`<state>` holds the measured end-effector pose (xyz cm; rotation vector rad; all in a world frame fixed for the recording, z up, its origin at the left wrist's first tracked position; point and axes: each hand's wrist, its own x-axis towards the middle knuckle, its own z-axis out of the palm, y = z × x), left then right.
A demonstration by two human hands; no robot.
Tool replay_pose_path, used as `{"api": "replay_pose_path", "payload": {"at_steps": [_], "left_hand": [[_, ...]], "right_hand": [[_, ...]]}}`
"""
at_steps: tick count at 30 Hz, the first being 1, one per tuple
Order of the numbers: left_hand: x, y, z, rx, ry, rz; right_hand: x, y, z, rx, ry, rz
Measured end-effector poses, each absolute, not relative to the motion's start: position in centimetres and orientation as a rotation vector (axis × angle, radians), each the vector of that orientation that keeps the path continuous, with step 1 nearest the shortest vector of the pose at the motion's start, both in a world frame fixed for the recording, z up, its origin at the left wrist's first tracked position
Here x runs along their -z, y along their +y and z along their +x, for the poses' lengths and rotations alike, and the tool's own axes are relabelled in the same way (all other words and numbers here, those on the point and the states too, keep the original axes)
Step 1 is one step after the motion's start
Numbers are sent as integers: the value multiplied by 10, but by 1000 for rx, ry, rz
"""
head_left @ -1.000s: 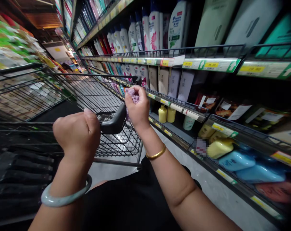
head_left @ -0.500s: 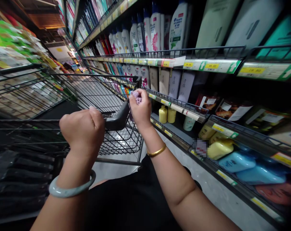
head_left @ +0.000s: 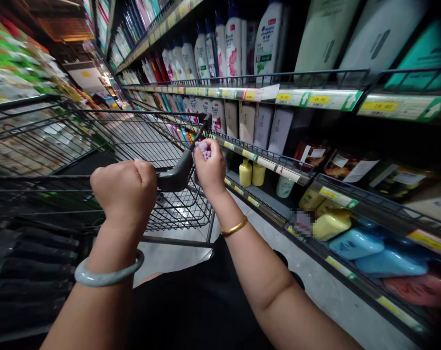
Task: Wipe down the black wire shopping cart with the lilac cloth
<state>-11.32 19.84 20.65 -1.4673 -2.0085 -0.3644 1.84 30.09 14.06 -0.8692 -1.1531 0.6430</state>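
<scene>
My left hand (head_left: 125,190) is a closed fist on the handle of a black wire shopping cart (head_left: 177,179), a pale bangle round its wrist. Beside the cart's right corner, my right hand (head_left: 212,166) is closed round a lavender, knobbly cloth-like thing (head_left: 205,148). Most of that thing is hidden by the fingers, and I cannot tell whether it also touches the cart. A gold bangle circles the right wrist. The wire basket (head_left: 140,131) stretches ahead of both hands.
Along the right runs a shelf rack with shampoo bottles (head_left: 234,46), yellow bottles (head_left: 245,172) and blue bottles (head_left: 356,243) low down. Price labels (head_left: 319,99) line its edges. Green and white packages (head_left: 20,73) are stacked at left. Tiled floor (head_left: 169,256) shows below the cart.
The view has shifted slightly, so the shelves sit a little further left in it. Both hands keep the same grip.
</scene>
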Motion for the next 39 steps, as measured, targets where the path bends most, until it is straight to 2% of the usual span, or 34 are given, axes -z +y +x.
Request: {"api": "replay_pose_path", "payload": {"at_steps": [3, 8, 15, 22, 30, 35, 39], "left_hand": [[-205, 198, -115, 394, -1993, -1469], [-204, 197, -116, 426, -1980, -1473], [-203, 198, -115, 452, -1978, -1477], [-203, 193, -116, 519, -1980, -1521], [-207, 195, -111, 421, -1982, -1490], [-207, 193, -109, 489, -1956, -1499], [-207, 186, -109, 556, -1949, -1536]], "right_hand": [[-142, 300, 21, -722, -1130, -918], [-164, 282, 21, -614, -1183, -635], [-141, 302, 26, -692, -1190, -962], [-171, 275, 25, -599, -1220, -649], [-142, 300, 26, -707, -1136, -919], [-158, 285, 24, -642, -1147, -700], [-157, 281, 18, -570, -1137, -695]]}}
